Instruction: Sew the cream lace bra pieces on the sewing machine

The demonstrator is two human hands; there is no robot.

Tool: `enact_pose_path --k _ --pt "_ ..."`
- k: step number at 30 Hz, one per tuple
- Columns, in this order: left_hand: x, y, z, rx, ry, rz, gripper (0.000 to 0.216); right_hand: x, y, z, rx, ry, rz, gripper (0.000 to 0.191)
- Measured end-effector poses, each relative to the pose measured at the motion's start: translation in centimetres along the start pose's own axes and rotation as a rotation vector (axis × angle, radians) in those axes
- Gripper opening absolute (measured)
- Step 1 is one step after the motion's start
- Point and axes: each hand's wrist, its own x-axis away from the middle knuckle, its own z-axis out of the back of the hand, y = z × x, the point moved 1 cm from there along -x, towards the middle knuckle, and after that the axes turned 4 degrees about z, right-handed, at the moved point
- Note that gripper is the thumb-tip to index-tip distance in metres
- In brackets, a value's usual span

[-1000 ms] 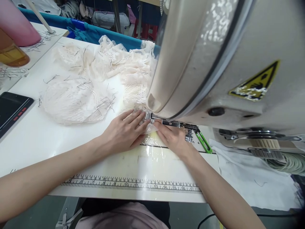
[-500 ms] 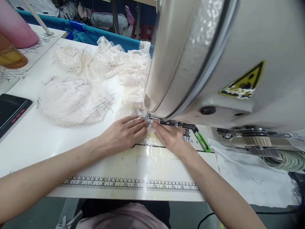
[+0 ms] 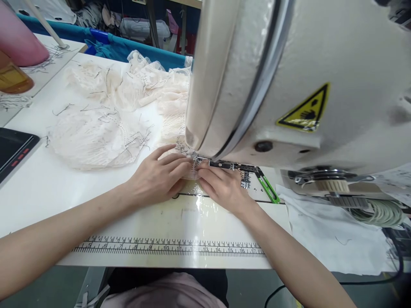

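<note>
White lace fabric (image 3: 194,164) lies beneath the head of a sewing machine (image 3: 237,85), its edge between my two hands. My left hand (image 3: 160,175) is on the fabric's left side, fingers bent over it and the thumb tucked low; it appears to hold the edge. From the right, my right hand (image 3: 221,184) pinches the same lace, just below the presser foot area. A metal attachment with a spring and a green lever (image 3: 268,188) sits right above that hand. The needle and some fingertips are hidden.
Gathered cream lace pieces (image 3: 99,137) with loose dark threads lie left and behind. A black phone-like device (image 3: 16,149) is at the left edge. A printed ruler (image 3: 167,248) runs along the table's front. White cloth (image 3: 334,239) lies right, below the machine's wheel.
My left hand has shifted slightly left, its index finger lifting away from the others. More lace shows between the hands. The view has turned a little, so the machine appears further left.
</note>
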Motion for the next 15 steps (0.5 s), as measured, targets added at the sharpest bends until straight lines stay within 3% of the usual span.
enact_pose_path --k 4,8,15 --pt "0.3 0.0 0.1 0.075 -0.019 0.1 0.014 -0.3 -0.5 0.3 -0.201 0.016 -0.014 0.004" --pt "0.4 -0.1 0.2 0.074 0.012 0.0 0.014 -0.6 -0.8 0.7 -0.308 0.011 0.047 0.009" --pt "-0.1 0.1 1.1 -0.061 0.16 -0.233 0.018 -0.3 -0.8 0.7 -0.174 0.044 0.004 0.026"
